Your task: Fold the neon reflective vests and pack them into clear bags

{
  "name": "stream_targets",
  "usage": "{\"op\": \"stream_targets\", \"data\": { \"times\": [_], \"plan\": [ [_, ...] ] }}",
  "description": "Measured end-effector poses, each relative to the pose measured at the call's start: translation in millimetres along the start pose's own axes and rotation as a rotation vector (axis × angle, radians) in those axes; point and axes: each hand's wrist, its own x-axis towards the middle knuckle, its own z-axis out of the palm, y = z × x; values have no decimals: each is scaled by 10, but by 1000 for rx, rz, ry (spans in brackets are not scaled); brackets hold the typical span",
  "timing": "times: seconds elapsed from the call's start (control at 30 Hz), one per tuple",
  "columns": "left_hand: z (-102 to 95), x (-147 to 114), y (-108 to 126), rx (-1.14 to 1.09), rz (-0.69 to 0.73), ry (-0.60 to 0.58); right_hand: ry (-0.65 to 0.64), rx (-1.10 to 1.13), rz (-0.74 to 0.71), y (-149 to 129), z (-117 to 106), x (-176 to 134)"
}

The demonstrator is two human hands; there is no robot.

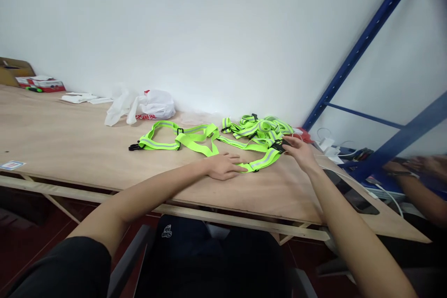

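Note:
A neon-yellow reflective strap harness (159,145) with grey stripes lies spread on the wooden table in front of me. One black buckle (134,147) sits at its left end. My left hand (226,166) rests flat on the tabletop, fingers stretched out, their tips touching the harness's lower strap. At the harness's right end, my right hand (300,150) pinches a black buckle (278,146) between thumb and fingers; the fingers partly cover it. Right behind it is a heap of similar neon straps (260,126), some rolled up.
White plastic bags (159,104) and folded white sheets (78,98) lie along the wall. A red-and-white box (45,84) stands far left. To the right are a dark phone-like device (352,193), white cables and a blue metal frame (366,42). Another person's arm (419,191) is at far right.

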Motion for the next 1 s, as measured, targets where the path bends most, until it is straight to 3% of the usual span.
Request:
{"op": "stream_targets", "data": {
  "times": [0.1, 0.23, 0.37, 0.53, 0.6, 0.73, 0.87, 1.0],
  "plan": [
    [22, 24, 71, -48, 1, -2, 78, -411, -221, -261, 182, 38],
    [67, 54, 71, -127, -71, -85, 42, -893, -471, -607, 426, -43],
    [-11, 20, -53, -115, -116, -30, -43, -1067, -588, -869, 700, -155],
    [-296, -167, -244, -14, -143, 231, -256, -1036, -747, -1049, 1156, -351],
    [-372, -231, -285, -18, -175, 215, -299, -1022, -781, -1078, 1336, -458],
    [-360, -287, -350, -80, -290, 54, -371, -876, -779, -1074, 1554, -640],
    [-292, -303, -416, -159, -349, 25, -402, -469, -723, -1000, 1464, -669],
    [-297, -287, -431, -164, -316, 208, -183, -262, -619, -821, 1097, -573]
  ]
}}
